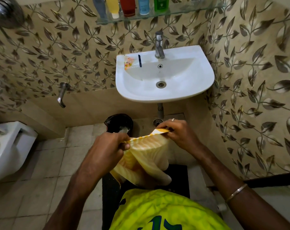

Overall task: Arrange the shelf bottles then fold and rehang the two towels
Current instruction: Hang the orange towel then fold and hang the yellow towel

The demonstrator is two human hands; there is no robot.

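Note:
A yellow and cream striped towel (147,155) hangs between my two hands below the sink, its top edge stretched level and its body drooping toward my shirt. My left hand (110,145) grips the towel's left corner. My right hand (175,131), with a ring on one finger, pinches the right corner. Several bottles stand in a row on the glass shelf (182,11) at the top: a grey tube (99,7), a yellow bottle (113,7), a red one (127,6), a blue one (144,5) and a green one (161,4). No second towel is in view.
A white wall sink (199,90) with a steel tap (159,45) and a small packet (129,62) on its rim sits ahead. A black bin (118,123) stands below left, a wall spout (62,95) further left, a white toilet (8,146) at the left edge, a dark mat (111,196) underfoot.

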